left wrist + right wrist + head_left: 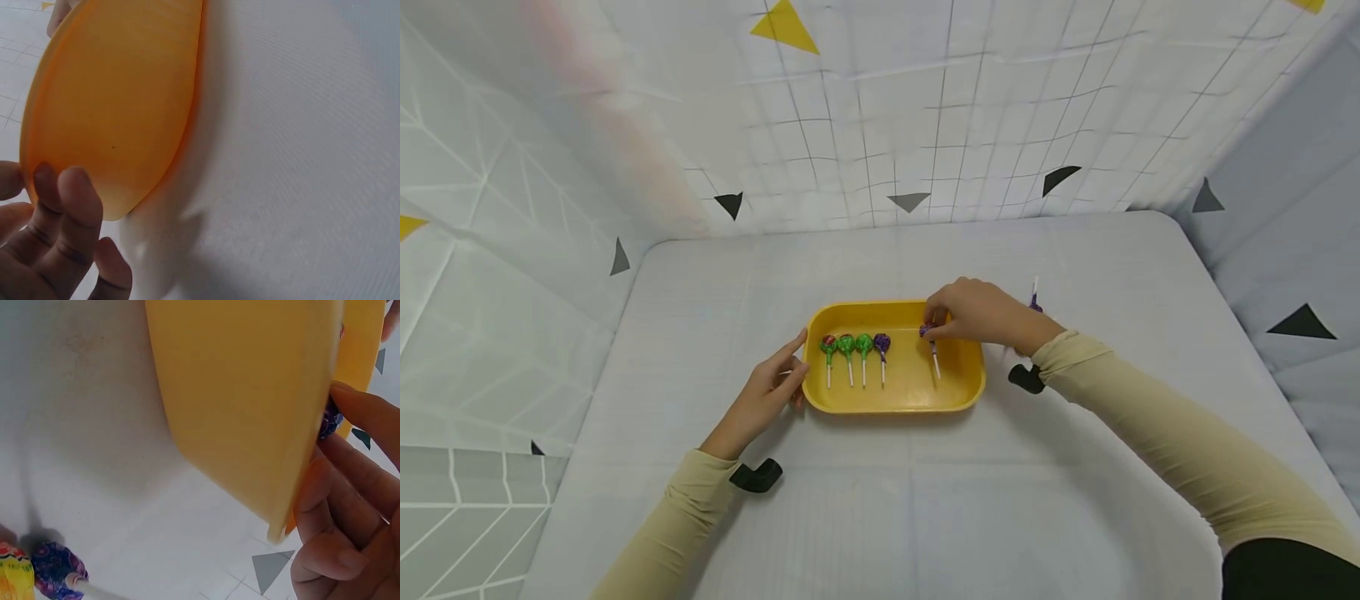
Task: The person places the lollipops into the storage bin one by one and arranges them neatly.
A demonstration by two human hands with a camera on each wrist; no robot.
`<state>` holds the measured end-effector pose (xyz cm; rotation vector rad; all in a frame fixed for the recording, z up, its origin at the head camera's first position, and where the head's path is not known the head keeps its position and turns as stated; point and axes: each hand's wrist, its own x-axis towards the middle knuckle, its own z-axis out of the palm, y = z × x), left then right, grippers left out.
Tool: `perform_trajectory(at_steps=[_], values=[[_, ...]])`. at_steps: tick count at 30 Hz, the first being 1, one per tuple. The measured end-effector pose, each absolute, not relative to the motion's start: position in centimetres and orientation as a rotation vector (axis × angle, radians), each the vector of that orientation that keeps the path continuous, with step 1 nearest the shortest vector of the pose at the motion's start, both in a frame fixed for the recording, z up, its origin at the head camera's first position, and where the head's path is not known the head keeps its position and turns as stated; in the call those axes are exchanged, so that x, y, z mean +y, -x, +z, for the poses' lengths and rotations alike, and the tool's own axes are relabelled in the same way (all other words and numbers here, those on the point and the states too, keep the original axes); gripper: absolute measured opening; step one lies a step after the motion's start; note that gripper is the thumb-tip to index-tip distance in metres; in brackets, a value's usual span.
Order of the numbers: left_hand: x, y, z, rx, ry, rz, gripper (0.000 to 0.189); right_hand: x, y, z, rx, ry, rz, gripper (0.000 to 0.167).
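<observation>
A purple-wrapped lollipop (936, 358) is pinched by its head between the thumb and fingers of the right hand (973, 310), within the right part of a yellow tray (912, 379). Its long axis runs nearly front to back: the head is directed to the far side, and the white stick points toward the person, its free end slanted slightly to the right. The left hand (771, 387) is placed against the tray's left end, its fingers spread apart and touching the outer wall. The tray's own long axis lies from left to right. In its left half four lollipops are set in a row: a red-and-green one (828, 344), two green ones (855, 343) and a purple one (882, 343); all four heads are directed away and their sticks point near, roughly parallel. Outside, right of the tray, an outlying purple lollipop (1036, 306) is seen with its stick reversed, pointing far; a yellow-wrapped candy (15, 575) is shown just beside it in the right wrist view. All is supported by a white-covered table (850, 517).
</observation>
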<state>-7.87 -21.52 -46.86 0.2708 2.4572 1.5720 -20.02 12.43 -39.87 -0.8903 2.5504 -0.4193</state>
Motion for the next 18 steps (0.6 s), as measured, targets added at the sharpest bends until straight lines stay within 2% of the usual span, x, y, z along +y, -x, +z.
perform_trajectory(at_steps=[18], values=[[-21.5,7.9,-46.8,2.456,-0.276,1.580,0.059,10.3,19.8,-40.3,2.572,0.901,-0.313,0.022]])
